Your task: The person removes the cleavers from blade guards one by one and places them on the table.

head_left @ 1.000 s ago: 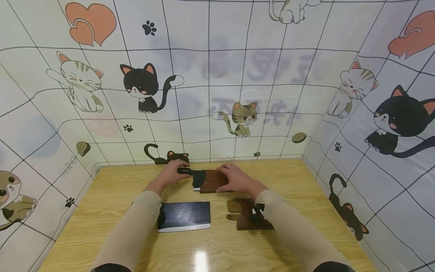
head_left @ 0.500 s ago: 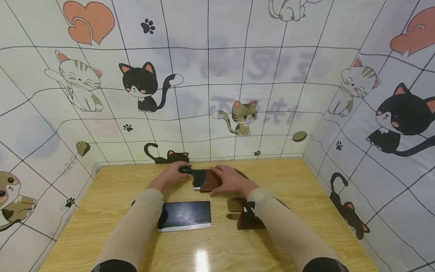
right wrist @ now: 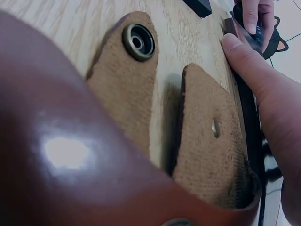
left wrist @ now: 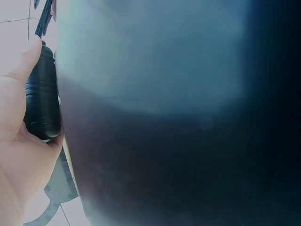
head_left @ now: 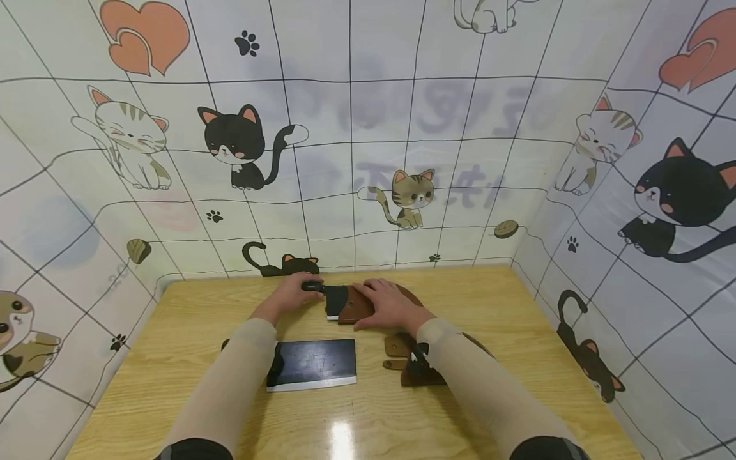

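**Brown leather sheath (head_left: 355, 308) over a dark-bladed cleaver (head_left: 336, 300), twelve o'clock from the middle of your bench (head_left: 287, 428)**

Your hands are both at the cleaver. The left hand (head_left: 289, 296) grips its black handle (left wrist: 43, 101), a smooth, rounded grip with shallow ring grooves, pointing to nine o'clock. Your right hand (head_left: 388, 305) spans the sheath, thumb along the near edge and fingers across to the far one; whether it pinches or merely rests, you cannot tell. The uncovered part of the blade is matt black with a bright edge strip towards six; the rest is inside the leather, which curves off towards three and is partly under your palm.

At nine o'clock from the bench's middle lies a second cleaver (head_left: 317, 363), its blade broad, rectangular and dark; your left sleeve (head_left: 221, 390) hides most of its handle. At three lies a second sheath (head_left: 413, 374), glossy brown outside, largely covered by your right sleeve (head_left: 483, 390). Close up, the right wrist view shows its fuzzy tan strap (right wrist: 124, 94) with a round metal snap, and a wider flap (right wrist: 207, 141) with a small metal fitting; the sheath's body runs out of frame. The bench is pale, grained wood. Most of your left wrist view is a blurred blue-grey surface (left wrist: 155, 56), too smeared to identify.
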Demonstrator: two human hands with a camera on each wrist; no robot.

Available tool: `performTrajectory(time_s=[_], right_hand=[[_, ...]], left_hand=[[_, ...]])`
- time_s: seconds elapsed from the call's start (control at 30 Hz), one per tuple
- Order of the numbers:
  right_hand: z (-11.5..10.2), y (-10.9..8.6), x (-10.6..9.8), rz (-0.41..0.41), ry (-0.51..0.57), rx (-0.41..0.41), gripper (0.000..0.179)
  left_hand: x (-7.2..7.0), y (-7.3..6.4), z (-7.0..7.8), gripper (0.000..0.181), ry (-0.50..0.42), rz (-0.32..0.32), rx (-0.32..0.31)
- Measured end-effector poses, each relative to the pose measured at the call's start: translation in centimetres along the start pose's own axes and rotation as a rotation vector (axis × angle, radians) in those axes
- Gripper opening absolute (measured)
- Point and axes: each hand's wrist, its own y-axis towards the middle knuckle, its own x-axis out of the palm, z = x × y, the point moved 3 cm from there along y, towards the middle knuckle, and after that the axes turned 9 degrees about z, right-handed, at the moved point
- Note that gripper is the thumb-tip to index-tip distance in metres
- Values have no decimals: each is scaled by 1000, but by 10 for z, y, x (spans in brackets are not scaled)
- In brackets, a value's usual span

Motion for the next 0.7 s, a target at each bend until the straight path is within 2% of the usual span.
performTrajectory(time_s=[0.3, 0.37, 0.47, 0.53, 0.6, 0.7], right_hand=[[4, 3, 1, -2, -27, -19, 116], [5, 3, 0, 11, -28, -23, 116], [6, 2, -2, 28, -38, -21, 117], [6, 1, -5, 41, -32, -23, 117], [6, -1, -8, 50, -29, -21, 117], [4, -4, -15, 78, -19, -15, 118]], left_hand=[[-5, 1, 3, 42, 32, 25, 125], [1, 11, -16, 46, -5, 31, 197], [0, 12, -15, 50, -28, 37, 222], [0, 12, -13, 49, -34, 46, 223], [-7, 2, 9, 45, 3, 63, 184], [-5, 2, 15, 41, 30, 111, 206]])
